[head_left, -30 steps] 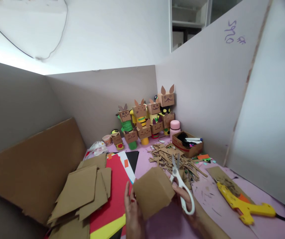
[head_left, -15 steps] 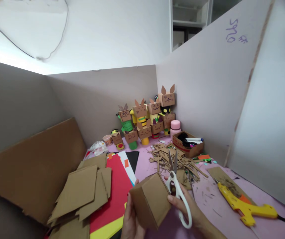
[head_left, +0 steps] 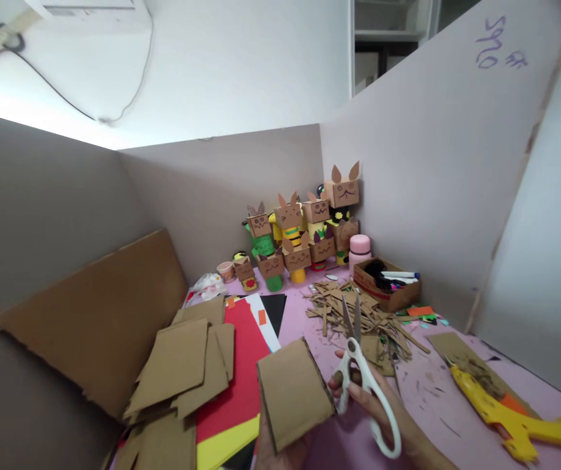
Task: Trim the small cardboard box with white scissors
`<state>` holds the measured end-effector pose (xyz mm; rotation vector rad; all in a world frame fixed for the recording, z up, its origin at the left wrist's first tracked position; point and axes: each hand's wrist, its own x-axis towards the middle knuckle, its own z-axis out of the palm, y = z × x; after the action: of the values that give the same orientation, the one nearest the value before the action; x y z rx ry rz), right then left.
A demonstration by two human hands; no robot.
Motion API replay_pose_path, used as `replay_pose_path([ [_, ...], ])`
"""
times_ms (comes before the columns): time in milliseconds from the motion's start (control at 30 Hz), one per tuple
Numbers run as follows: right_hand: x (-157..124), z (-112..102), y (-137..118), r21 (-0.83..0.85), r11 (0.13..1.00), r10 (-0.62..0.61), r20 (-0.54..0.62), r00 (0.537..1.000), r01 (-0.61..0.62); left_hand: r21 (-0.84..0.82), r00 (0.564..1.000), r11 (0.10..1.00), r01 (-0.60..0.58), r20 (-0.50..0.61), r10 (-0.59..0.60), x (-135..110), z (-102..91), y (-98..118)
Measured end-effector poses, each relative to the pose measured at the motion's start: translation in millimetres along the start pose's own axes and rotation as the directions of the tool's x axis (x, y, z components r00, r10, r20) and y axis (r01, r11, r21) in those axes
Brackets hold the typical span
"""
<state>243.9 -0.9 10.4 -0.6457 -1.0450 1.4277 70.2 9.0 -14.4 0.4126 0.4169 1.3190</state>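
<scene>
A brown cardboard box (head_left: 295, 395) rests in my left hand (head_left: 283, 455), which grips it from below at the front; most of those fingers are hidden behind it. One flat square face of the box is turned up toward me. Just to its right, my right hand (head_left: 371, 401) is closed around white-handled scissors (head_left: 355, 349). Their blades point away from me and stand slightly apart, over a heap of cardboard strips (head_left: 366, 313). The right fingertips are close to the box's right edge; whether they touch it I cannot tell.
Stacked cardboard pieces (head_left: 173, 365) and red paper (head_left: 231, 385) lie left. A yellow glue gun (head_left: 510, 418) is at right. Behind stand several cardboard animal figures (head_left: 289, 215), a pink bottle (head_left: 359, 251) and an open box of markers (head_left: 391, 300). Grey partitions (head_left: 222, 183) enclose the table.
The cardboard box has been turned, so one face now shows where two did. My right hand with the scissors has shifted slightly right of it. The whole view has swung a little left.
</scene>
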Motion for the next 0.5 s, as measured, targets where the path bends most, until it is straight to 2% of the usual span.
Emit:
replay_pose_path([
  [67, 0, 0, -1, -0.086, 0.996, 0.023, -0.005, 1.0, -0.023, -0.004, 1.0, 1.0, 0.017, -0.015, -0.017, -4, 12.9, 6],
  [167, -2, 2, -2, -0.244, 0.969, 0.017, -0.065, 0.998, -0.032, -0.038, 0.985, 0.998, -0.04, -0.169, 0.034, -10, 28.8, 16],
  [233, -3, 3, -2, -0.321, 0.946, 0.008, -0.075, 0.997, -0.032, -0.054, 0.959, 0.994, -0.098, -0.274, 0.079, -12, 33.1, 21],
  [367, -8, 7, -5, -0.47, 0.881, -0.01, 0.095, 0.995, 0.054, -0.002, 0.875, 0.983, -0.185, -0.455, 0.164, -13, 36.8, 32],
  [500, -11, 15, -11, -0.653, 0.745, 0.053, 0.258, 0.965, 0.134, 0.101, 0.804, 0.964, -0.247, -0.534, 0.262, -15, 43.4, 42],
])
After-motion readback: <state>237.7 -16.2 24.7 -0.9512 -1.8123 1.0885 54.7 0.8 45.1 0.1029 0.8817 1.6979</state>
